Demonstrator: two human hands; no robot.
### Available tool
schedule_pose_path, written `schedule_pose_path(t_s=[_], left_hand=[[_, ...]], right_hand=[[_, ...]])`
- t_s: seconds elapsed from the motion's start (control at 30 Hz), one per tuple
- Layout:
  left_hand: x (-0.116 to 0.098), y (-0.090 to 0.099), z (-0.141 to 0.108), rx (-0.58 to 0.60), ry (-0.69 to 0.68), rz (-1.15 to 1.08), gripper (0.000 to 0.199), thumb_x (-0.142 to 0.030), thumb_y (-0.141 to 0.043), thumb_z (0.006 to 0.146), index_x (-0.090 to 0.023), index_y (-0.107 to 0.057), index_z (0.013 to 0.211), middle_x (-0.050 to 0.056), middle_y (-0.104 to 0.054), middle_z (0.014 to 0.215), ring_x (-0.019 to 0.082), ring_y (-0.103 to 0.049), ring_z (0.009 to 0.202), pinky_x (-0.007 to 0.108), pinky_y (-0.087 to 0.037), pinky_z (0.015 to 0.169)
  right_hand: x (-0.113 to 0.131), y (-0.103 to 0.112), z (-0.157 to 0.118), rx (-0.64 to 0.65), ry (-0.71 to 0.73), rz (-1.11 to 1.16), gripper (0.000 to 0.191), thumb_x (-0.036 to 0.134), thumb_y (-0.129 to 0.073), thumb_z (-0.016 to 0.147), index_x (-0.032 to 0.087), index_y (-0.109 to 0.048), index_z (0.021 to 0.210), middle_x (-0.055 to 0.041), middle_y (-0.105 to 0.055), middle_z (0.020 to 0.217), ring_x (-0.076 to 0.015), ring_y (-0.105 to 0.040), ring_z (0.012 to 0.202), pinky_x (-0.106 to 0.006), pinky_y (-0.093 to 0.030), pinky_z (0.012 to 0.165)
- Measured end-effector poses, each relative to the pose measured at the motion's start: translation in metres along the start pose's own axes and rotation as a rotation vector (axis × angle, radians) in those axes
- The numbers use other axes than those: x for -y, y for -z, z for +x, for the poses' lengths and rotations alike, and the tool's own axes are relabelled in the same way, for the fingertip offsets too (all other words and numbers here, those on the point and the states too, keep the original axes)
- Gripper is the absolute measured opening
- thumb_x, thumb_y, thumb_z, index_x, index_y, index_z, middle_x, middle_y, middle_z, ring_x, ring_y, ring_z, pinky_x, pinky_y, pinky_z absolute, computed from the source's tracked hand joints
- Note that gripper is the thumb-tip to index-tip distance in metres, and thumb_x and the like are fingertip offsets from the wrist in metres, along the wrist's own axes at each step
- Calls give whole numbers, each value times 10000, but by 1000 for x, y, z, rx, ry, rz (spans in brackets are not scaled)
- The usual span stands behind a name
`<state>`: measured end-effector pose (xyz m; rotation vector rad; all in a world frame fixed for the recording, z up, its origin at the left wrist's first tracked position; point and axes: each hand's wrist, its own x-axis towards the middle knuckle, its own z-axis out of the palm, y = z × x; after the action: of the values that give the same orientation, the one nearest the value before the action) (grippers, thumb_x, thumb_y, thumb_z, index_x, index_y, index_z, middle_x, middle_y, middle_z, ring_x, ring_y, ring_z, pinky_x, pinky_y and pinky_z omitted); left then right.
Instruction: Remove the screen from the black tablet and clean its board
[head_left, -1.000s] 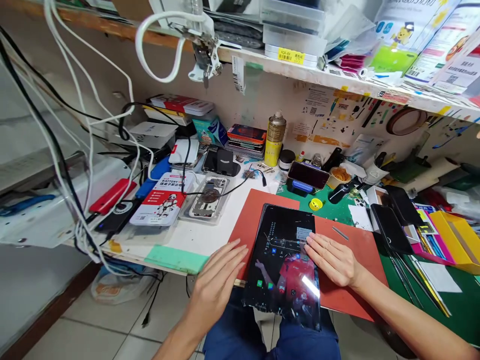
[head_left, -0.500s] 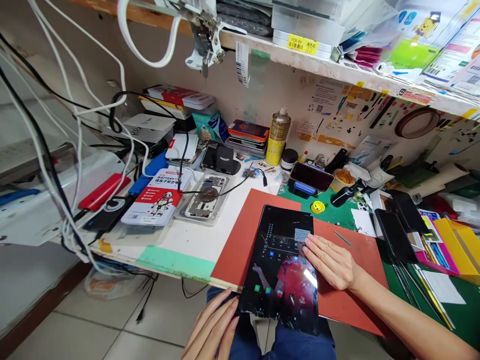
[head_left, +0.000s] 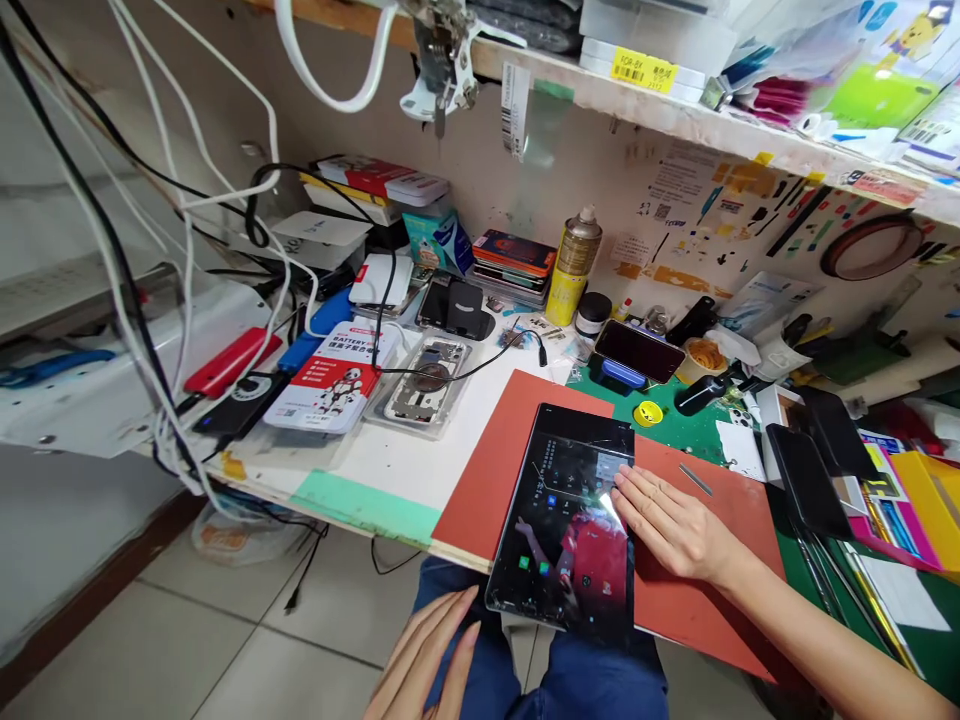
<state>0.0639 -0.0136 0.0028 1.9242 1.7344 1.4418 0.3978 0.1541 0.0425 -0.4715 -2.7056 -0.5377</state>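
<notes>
A black tablet (head_left: 559, 530) with its screen lit and app icons showing lies on a red-brown mat (head_left: 480, 470). Its lower end juts past the table's front edge, above my lap. The fingers of my right hand (head_left: 671, 525) are stretched out and rest flat on the tablet's right edge. My left hand (head_left: 427, 660) hovers just off the tablet's lower left corner, fingers extended and apart from it, with nothing in them. Cracks or marks seem to run along the screen's lower edge.
An opened phone (head_left: 427, 385) sits in a clear case beside a battery box (head_left: 334, 375). A spray can (head_left: 574, 265), a propped phone (head_left: 639, 350) and a yellow pot (head_left: 648, 413) stand behind the mat. Tweezers (head_left: 877, 600) lie right. White cables (head_left: 169, 330) hang at left.
My left hand has come away from the tablet's lower left corner. The tablet's lower end sits slightly higher in view, and the camera view has shifted left. My right hand stays on the tablet.
</notes>
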Motion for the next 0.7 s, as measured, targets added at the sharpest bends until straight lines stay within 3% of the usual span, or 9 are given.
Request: schedule_pose_path(t_s=[0.1, 0.27, 0.53, 0.63, 0.7], left_hand=[[2, -1, -7, 37, 104, -41, 351, -160, -669, 977, -270, -728, 1305, 27, -825, 1155, 180, -810, 968, 226, -648, 936], [-3, -7, -15, 80, 398, -220, 401, -275, -739, 957, -327, -716, 1354, 9, -835, 1106, 175, -819, 911, 207, -660, 855], [-13, -15, -11, 188, 736, -549, 509, -422, -771, 929, -259, -703, 1407, 57, -832, 1091, 223, -801, 996, 290, -653, 936], [-18, -15, -3, 194, 838, -645, 576, -486, -789, 903, -213, -706, 1404, 81, -832, 1049, 230, -799, 974, 291, -647, 926], [-19, -14, 0, 190, 922, -677, 619, -528, -795, 888, -199, -705, 1404, 98, -830, 1062, 231, -801, 955, 286, -639, 921]], right_hand=[[-1, 7, 4, 60, 31, -14, 409, 1, -534, 954, 12, -696, 1329, -242, -718, 1365, -367, -607, 1408, -531, -581, 1151], [-1, 17, 6, 190, 44, -16, 461, -15, -558, 949, 1, -647, 1401, -270, -657, 1443, -393, -606, 1405, -548, -572, 1154], [-3, 26, 20, 279, 98, 3, 470, 23, -565, 974, 25, -626, 1440, -241, -707, 1387, -365, -675, 1330, -500, -601, 1107], [-3, 27, 20, 295, 39, 54, 506, -2, -525, 979, 40, -600, 1477, -237, -681, 1431, -356, -646, 1371, -504, -585, 1125], [3, 32, 16, 281, -103, 110, 516, -14, -493, 984, 71, -602, 1482, -225, -658, 1469, -356, -634, 1385, -526, -579, 1125]])
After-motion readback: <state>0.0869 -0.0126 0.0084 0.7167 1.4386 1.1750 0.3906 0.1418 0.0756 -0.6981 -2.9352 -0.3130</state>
